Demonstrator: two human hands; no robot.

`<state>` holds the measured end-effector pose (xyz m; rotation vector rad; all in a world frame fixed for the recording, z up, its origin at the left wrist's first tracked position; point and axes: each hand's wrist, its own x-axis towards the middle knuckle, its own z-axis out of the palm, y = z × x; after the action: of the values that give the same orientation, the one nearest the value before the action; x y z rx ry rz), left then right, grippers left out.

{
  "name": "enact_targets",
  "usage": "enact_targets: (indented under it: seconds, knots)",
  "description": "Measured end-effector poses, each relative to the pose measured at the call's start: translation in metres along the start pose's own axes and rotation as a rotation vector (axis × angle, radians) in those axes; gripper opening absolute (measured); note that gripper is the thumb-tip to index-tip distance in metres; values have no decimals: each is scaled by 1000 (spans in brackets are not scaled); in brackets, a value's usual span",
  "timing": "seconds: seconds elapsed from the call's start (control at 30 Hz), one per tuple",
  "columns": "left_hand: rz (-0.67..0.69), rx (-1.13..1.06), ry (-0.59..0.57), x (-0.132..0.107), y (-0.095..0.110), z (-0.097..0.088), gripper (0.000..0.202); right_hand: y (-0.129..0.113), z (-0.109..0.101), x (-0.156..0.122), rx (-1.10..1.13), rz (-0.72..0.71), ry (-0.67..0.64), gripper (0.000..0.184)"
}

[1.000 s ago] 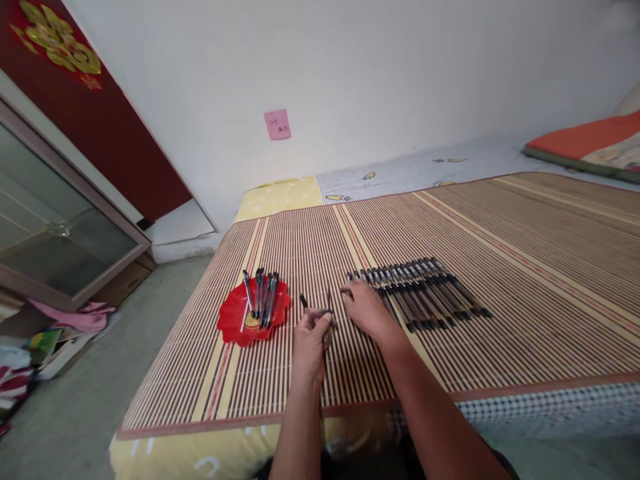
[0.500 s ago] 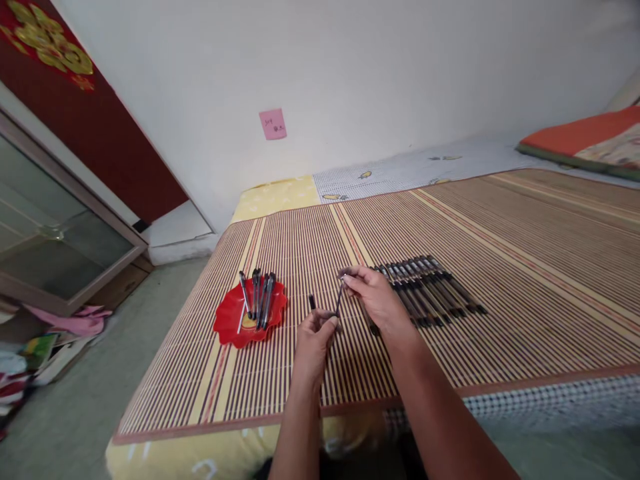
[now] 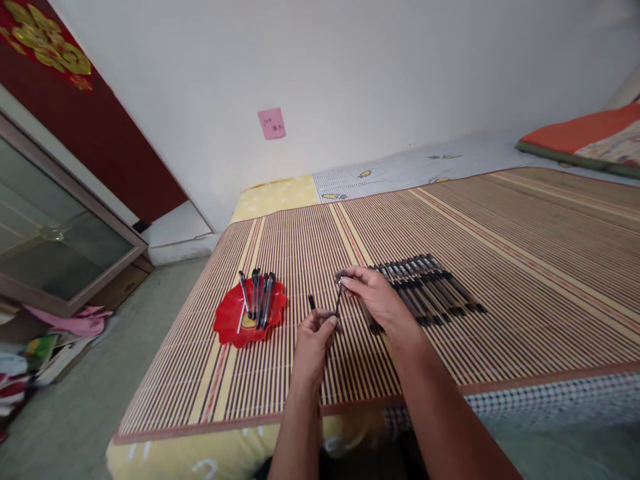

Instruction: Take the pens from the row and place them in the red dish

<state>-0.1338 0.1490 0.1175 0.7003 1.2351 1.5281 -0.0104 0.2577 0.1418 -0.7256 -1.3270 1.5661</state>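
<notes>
The left hand point(image 3: 315, 337) pinches a slim, dark, plastic-looking rod point(image 3: 339, 300) low, the right hand point(image 3: 373, 295) its top, both closed — it slants between them, probably light, stiff, slick — best held near its ends.

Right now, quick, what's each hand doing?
Left hand: closed, holding a thin dark rod, apparently a black piece too.
Right hand: closed, pinching the rod's upper end.

Pink note point(image 3: 271, 124) on wall point(image 3: 380, 80), upper middle of frame: handwritten, looks like "304", second line too small to read. Gold sign point(image 3: 50, 41) on dark red door point(image 3: 107, 143), upper left, unreadable; markings on pens point(image 3: 413, 269), right of centre, illegible.
</notes>
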Motion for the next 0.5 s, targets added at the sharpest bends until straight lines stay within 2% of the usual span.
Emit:
enact_targets:
  seconds: [0.23, 0.4, 0.5]
  knots:
    - [-22, -112, -26, 0, -1, -2, 34, -4, 2, -3, -39, 22, -30, 18]
    - [-162, -307, -195, -4, 3, -3, 38, -8, 3, -7, 117, 24, -96, 23]
    - [-186, -352, -241, -5, 5, -3, 38, -10, 4, -9, 181, 50, -121, 29]
